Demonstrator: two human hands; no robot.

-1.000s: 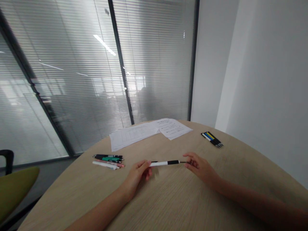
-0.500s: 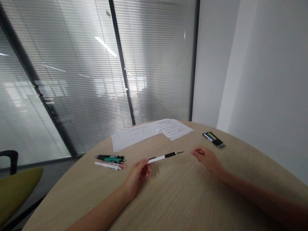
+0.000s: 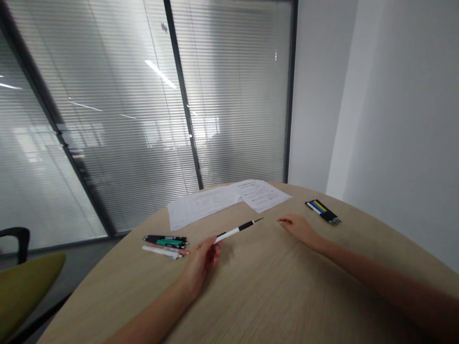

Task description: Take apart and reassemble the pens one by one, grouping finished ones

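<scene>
My left hand point(image 3: 203, 260) is closed around the rear of a white pen point(image 3: 229, 234) with a black grip. The pen is held above the table, its front end angled up and to the right. From that end a thin dark refill point(image 3: 258, 220) sticks out. To the right of the refill, a short gap apart from it, is my right hand point(image 3: 296, 227) with thumb and fingers pinched together. Whatever the pinch may hold is too small to see.
Left on the round wooden table point(image 3: 251, 296) lies a group of pens point(image 3: 167, 242) in black, green, pink and white. Several pens with black grips point(image 3: 324, 212) lie side by side at the right. Printed sheets point(image 3: 204, 203) are at the far edge. A green chair point(image 3: 30, 282) stands left.
The pen in my left hand has shifted slightly left and its tip points higher. My right hand has moved a little left and turned, still pinched. The view has shifted slightly.
</scene>
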